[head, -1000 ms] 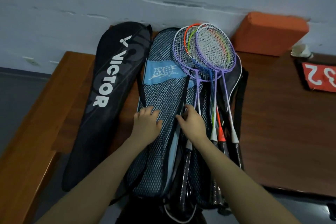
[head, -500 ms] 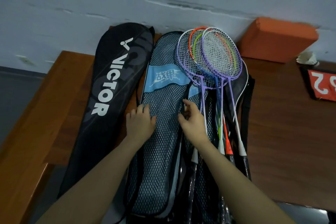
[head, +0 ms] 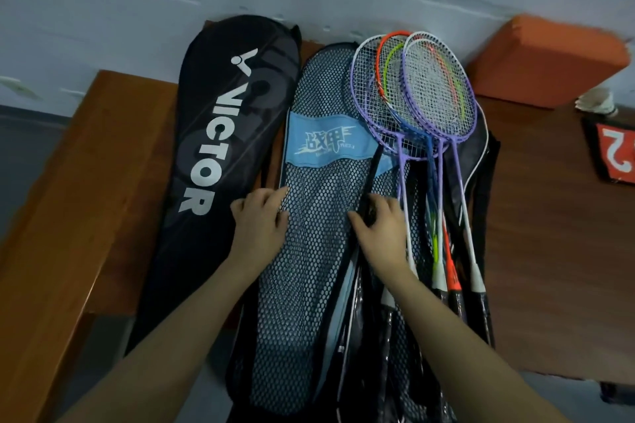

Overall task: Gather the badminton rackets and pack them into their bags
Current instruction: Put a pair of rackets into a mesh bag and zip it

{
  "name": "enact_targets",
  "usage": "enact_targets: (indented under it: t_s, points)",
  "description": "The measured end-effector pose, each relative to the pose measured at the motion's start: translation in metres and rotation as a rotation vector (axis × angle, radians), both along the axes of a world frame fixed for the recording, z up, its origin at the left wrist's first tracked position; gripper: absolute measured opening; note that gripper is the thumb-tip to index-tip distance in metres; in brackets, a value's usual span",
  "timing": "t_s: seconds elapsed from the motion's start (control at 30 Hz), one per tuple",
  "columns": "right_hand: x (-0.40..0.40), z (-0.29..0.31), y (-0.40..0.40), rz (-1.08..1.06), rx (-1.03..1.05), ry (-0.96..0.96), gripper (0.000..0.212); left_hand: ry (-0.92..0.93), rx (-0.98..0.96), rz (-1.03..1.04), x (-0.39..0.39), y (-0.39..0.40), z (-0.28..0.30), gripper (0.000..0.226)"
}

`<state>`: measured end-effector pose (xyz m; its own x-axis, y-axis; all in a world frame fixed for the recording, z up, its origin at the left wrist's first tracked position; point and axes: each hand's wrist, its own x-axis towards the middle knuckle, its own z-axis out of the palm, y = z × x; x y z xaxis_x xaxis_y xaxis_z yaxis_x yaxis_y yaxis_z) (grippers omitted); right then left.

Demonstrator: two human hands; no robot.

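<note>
A blue mesh racket bag lies lengthwise on the wooden table, head end toward the wall. My left hand rests on its left edge, fingers curled over the rim. My right hand presses on its right side, fingers around the black strap along the bag's edge. Several rackets with purple, orange and white frames lie stacked just right of the bag, on another dark bag. A black VICTOR bag lies to the left.
An orange block stands against the grey wall at the back right. A white shuttlecock and a red number card sit at the right edge. A lower wooden bench runs along the left.
Both hands slid up the mesh bag toward its head end. My left hand shifted outward to the bag's left rim. The camera moved closer.
</note>
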<state>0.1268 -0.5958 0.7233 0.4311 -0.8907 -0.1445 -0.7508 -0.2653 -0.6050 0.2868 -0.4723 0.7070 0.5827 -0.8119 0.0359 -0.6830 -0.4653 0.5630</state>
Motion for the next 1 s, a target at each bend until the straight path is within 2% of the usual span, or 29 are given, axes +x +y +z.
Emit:
enact_targets:
  t_s: [0.1, 0.2, 0.3, 0.43, 0.5, 0.7, 0.87, 1.0]
  points:
    - [0.01, -0.001, -0.006, -0.055, 0.075, 0.008, 0.054, 0.136, -0.175, 0.02, -0.001, 0.006, 0.016, 0.042]
    - [0.019, 0.003, -0.001, -0.114, 0.17, -0.113, 0.053, 0.176, -0.256, 0.059, -0.004, 0.012, 0.028, 0.042]
    - [0.027, 0.013, 0.007, -0.095, 0.166, -0.256, 0.047, 0.196, -0.221, 0.065, -0.003, 0.015, 0.026, 0.038]
    - [0.031, 0.03, 0.013, 0.024, 0.114, -0.344, 0.045, 0.004, -0.071, 0.026, 0.001, 0.02, 0.01, 0.039]
    - [0.031, 0.038, 0.013, 0.109, 0.044, -0.363, 0.043, -0.01, -0.032, 0.04, 0.002, 0.017, 0.011, 0.033]
    - [0.027, 0.06, 0.019, 0.269, -0.021, -0.388, 0.043, 0.102, -0.234, -0.034, 0.006, -0.015, 0.049, 0.041]
    - [0.024, 0.07, 0.031, 0.293, 0.028, -0.412, 0.04, 0.256, -0.154, -0.047, 0.012, -0.05, 0.081, 0.029]
    - [0.02, 0.072, 0.032, 0.29, 0.108, -0.414, 0.039, 0.33, -0.029, 0.005, 0.014, -0.063, 0.086, 0.04]
